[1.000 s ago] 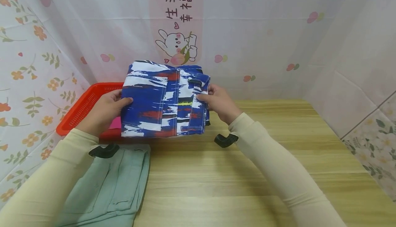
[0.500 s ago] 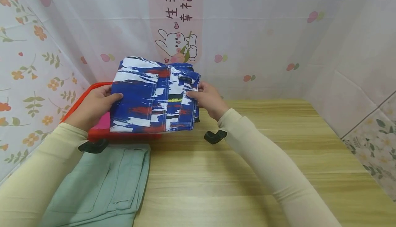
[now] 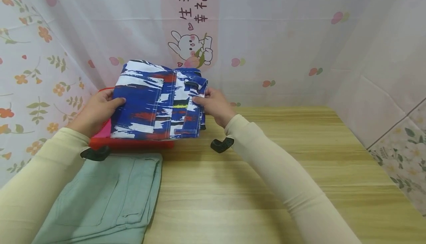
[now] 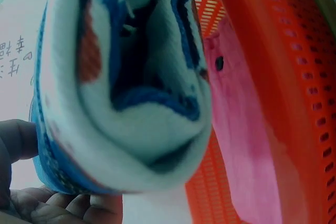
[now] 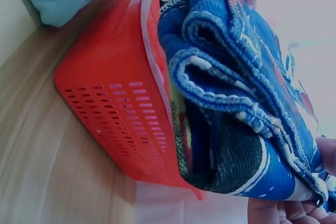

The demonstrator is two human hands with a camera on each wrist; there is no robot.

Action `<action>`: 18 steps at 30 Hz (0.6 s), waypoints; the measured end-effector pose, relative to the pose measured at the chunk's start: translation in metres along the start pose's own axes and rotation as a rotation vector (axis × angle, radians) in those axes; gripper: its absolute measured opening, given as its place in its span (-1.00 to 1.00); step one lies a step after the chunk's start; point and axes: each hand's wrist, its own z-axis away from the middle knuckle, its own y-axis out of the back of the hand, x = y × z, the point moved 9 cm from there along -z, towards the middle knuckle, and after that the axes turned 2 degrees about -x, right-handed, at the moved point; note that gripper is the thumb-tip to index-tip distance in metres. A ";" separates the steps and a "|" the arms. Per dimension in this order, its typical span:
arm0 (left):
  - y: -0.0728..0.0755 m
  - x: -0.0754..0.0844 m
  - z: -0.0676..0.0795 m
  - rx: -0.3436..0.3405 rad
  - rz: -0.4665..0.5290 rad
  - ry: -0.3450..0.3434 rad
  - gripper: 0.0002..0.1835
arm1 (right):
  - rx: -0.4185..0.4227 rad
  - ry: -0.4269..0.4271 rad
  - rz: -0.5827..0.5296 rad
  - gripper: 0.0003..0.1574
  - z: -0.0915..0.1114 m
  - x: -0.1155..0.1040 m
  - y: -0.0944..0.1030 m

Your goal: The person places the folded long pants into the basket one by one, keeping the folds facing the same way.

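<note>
Left grip (image 3: 95, 111) and right grip (image 3: 219, 105) pinch folded denim (image 3: 141, 101) (thick, streaky); slotted basket (image 5: 107, 72) nearby.

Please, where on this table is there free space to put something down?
Bare table shows between the green garment and the right sleeve, and from that sleeve to the table's right edge. The left side is crowded: green garment in front, red basket with pink cloth behind, and patterned garment held up by left hand and right hand.

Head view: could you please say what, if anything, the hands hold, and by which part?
A folded blue, white and red fabric garment, by its side edges: left hand on the left, right hand on the right.
</note>
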 end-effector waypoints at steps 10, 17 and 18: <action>0.006 0.002 0.004 0.066 -0.086 0.006 -0.16 | -0.032 -0.007 0.009 -0.60 -0.013 0.000 -0.011; 0.010 -0.002 -0.002 0.070 -0.155 0.012 -0.19 | -0.025 -0.027 0.021 -0.60 -0.021 0.002 -0.018; 0.011 -0.003 -0.003 0.073 -0.159 0.010 -0.20 | -0.024 -0.030 0.023 -0.60 -0.022 0.003 -0.018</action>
